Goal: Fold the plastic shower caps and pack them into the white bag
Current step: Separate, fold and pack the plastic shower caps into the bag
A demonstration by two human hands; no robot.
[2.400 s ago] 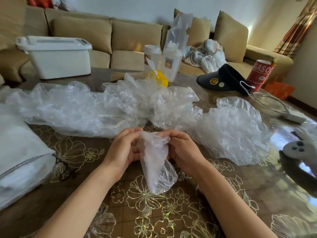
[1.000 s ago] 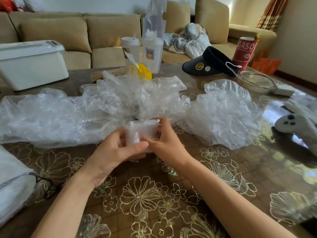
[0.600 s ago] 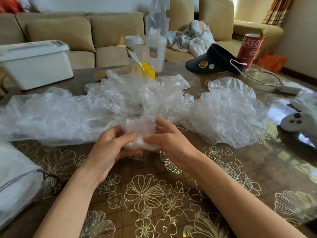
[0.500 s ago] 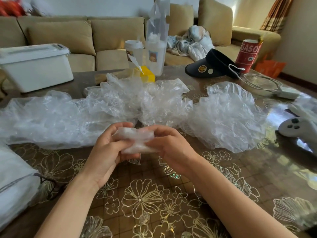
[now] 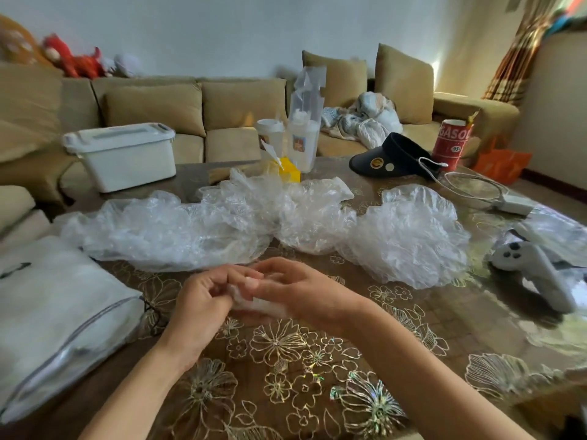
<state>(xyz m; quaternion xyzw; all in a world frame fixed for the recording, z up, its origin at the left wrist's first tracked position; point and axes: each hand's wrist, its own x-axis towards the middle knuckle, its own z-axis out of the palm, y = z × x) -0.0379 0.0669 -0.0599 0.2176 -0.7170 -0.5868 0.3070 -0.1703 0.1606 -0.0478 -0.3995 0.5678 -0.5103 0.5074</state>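
**Folded cap nearly buried in both hands, rest of the pile still loose**

Hard to see much of the folded shower cap (image 5: 265,308) right now. It's squashed into a small whitish wad and only a sliver pokes out between the left hand (image 5: 203,300) and the right hand (image 5: 295,293). Both are a bit motion-blurred. The left grip is curled in, pinching the wad's near end, and the right grip is wrapped over the top of it, just above the tabletop (image 5: 286,360). Can't tell how neat the fold is.

The white bag (image 5: 57,312) lies flat at the left, soft fabric with a grey zip line. Its far side is cut off by the frame edge, and I can't make out whether it's open.

Behind the hands is the loose shower caps (image 5: 190,227) heap: thin, crinkly, see-through plastic, puffed up and overlapping, so I can't count them. One rounder cap (image 5: 409,236) sits just beside the heap on the right.

The tabletop is glossy brown with shiny gold flower outlines. Further back are a white lidded tub (image 5: 124,154), a black visor (image 5: 394,155), and a red can (image 5: 454,141) with its label only partly readable. A white controller (image 5: 533,268) sits at the right edge, partly lost in glare
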